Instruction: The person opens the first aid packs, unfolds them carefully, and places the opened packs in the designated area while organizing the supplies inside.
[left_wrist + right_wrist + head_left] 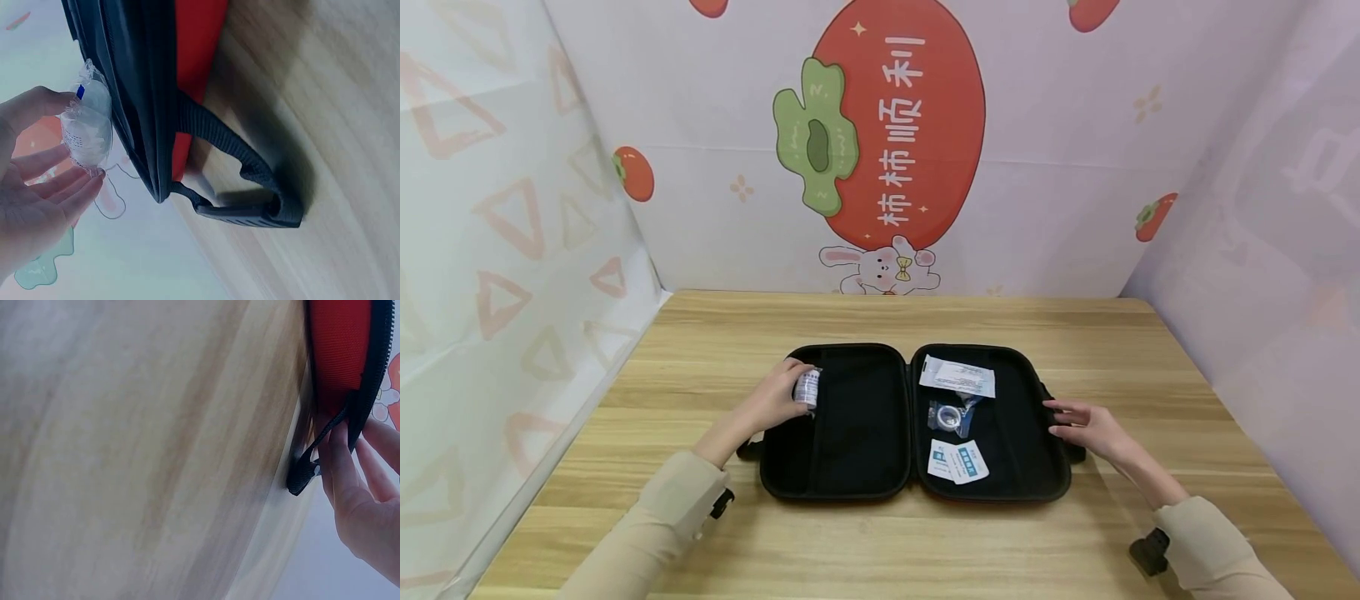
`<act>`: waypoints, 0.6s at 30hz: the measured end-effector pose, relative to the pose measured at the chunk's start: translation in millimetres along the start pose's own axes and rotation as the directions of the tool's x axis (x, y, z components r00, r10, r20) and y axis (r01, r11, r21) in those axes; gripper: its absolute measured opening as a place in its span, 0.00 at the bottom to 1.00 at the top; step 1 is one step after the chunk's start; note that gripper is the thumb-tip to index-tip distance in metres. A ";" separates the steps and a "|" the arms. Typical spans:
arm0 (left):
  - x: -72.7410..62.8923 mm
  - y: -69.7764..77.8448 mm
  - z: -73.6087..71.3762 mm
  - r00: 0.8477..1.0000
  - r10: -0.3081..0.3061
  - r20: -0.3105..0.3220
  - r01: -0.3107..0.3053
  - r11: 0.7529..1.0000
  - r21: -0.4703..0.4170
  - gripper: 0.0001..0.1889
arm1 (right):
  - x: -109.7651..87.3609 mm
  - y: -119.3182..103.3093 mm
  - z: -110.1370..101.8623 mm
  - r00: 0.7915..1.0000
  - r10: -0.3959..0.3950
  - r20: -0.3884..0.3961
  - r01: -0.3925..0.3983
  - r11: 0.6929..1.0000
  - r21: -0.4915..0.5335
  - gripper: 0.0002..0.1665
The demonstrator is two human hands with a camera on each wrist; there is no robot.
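An open black zip case (861, 442) lies flat, its red outer shell (199, 44) showing in the left wrist view. My left hand (775, 398) pinches a white bandage roll (807, 389) in clear crinkled wrapping between thumb and fingertips, at the left half's outer edge. At the opposite rim, my right hand (1093, 429) touches the case beside its strap handle (306, 465) with loosely extended fingers. The right half holds a white printed packet (957, 377), a tape roll (949, 417) in a clear bag, and small white-and-blue packets (967, 461).
The case stands on a wood-grain table (880, 550). A white backdrop (1060, 167) with a large printed persimmon rises behind the table's far edge, and patterned sheets hang at both sides. Another strap handle (250, 169) sticks out from the case's left side.
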State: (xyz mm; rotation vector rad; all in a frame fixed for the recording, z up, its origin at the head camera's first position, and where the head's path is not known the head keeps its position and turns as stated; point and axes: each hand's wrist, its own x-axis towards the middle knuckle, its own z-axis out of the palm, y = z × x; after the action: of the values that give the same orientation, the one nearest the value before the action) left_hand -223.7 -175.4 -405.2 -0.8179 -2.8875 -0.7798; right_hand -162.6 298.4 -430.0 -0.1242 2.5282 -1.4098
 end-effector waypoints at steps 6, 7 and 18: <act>7.7 -6.9 -1.1 1.000 0.002 0.003 -0.002 0.997 0.071 0.29 | 0.3 1.0 0.5 1.000 0.001 -0.004 -0.001 1.000 -0.012 0.32; 9.3 -7.9 -1.1 1.000 -0.003 0.012 0.002 0.997 0.080 0.29 | 0.4 1.2 0.5 1.000 0.001 -0.004 -0.001 1.000 -0.013 0.33; 23.3 -12.9 -4.0 0.990 -0.068 0.124 0.050 0.989 0.142 0.30 | 1.2 1.6 0.8 1.000 -0.004 -0.007 0.004 1.000 -0.015 0.32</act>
State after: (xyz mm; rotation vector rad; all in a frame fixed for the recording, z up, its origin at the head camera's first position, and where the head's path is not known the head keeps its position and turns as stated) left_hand -250.6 -175.6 -403.6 -0.7990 -3.0494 -0.5408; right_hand -163.4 298.4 -432.0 -0.1270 2.5459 -1.3958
